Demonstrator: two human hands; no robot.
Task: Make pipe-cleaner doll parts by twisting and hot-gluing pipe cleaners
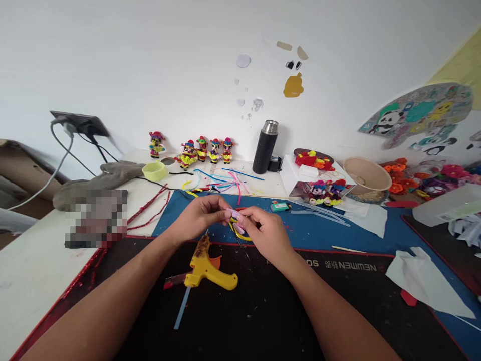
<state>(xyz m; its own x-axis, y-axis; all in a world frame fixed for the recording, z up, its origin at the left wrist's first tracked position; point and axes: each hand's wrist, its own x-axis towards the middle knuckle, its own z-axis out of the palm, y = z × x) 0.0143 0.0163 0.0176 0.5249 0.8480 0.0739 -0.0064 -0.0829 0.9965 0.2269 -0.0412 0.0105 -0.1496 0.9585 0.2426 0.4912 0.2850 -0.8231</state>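
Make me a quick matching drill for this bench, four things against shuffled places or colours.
1. Glue gun
2. Flask
3. Bowl
4. Purple piece

A. Beige, right of the white box
B. Held by left hand and right hand
C. Black, with a metal cap
D. Yellow, on the black mat

Pairs: 1-D, 2-C, 3-A, 4-B

A black flask with a silver top stands upright on the white tabletop, a dark cup just beside it. Cables run from the wall socket panel. An orange-yellow sticker and a panda decal mark the wall. Near the right edge, a translucent container lies beside colorful flowers.
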